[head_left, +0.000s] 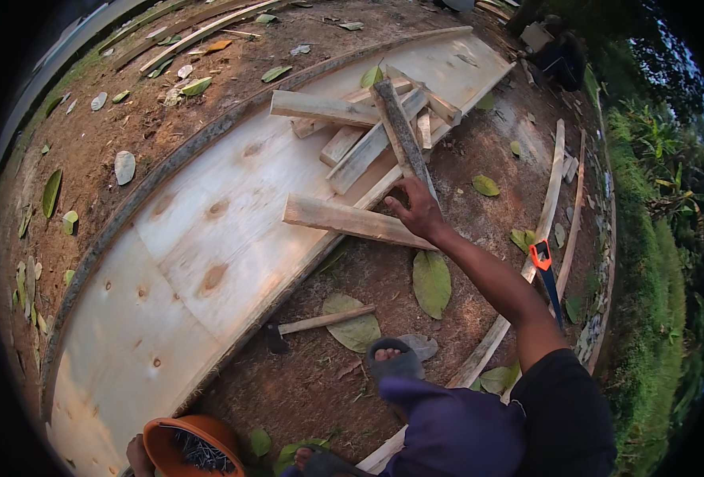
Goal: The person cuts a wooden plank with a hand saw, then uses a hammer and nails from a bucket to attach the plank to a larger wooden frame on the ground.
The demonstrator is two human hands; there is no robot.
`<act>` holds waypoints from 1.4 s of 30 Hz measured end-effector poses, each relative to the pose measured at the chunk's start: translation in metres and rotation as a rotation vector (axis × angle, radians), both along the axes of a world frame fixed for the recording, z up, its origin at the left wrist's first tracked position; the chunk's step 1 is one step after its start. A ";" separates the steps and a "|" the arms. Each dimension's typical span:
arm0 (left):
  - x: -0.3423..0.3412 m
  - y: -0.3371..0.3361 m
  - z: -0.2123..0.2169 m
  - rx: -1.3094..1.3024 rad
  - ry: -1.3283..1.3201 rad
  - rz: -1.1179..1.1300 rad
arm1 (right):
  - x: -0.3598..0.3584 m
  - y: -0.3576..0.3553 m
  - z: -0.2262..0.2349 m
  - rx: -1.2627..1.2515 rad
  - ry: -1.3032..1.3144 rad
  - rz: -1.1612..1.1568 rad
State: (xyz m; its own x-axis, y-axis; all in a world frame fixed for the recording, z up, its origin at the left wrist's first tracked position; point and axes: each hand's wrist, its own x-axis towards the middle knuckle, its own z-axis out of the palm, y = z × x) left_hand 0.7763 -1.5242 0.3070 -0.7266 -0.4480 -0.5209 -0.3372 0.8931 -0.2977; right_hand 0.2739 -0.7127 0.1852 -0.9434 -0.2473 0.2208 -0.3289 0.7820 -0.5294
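Observation:
My right hand (420, 213) reaches over the near edge of a long plywood panel (232, 207). Its thumb and fingers are apart and bent, just at the lower end of a dark-faced wood block (400, 127); nothing shows in its grasp. That block leans across a loose pile of short wood blocks (380, 147) on the panel. A separate pale block (352, 221) juts over the panel's edge beside my wrist. At the bottom left, my left hand (139, 457) grips the side of an orange bucket (209, 425) holding nails (201, 453); most of its fingers are hidden.
A hammer (324, 319) lies on the dirt between the panel and my sandalled foot (395, 358). To the right, a handsaw with an orange handle (541, 256) rests by long timber strips (554, 191). More strips (201, 32) lie beyond the panel. A person (562, 56) is at the far right.

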 end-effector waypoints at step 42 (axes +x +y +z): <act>0.082 -0.027 0.037 -0.173 0.152 0.306 | 0.121 -0.265 -0.029 0.103 -0.150 0.752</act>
State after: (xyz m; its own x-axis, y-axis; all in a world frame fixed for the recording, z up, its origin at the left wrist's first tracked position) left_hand 0.8585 -1.5509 0.3440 -0.6089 -0.7278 -0.3153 -0.6322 0.6854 -0.3612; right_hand 0.3947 -0.9778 0.1564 -0.5318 -0.8456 0.0456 -0.7216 0.4243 -0.5470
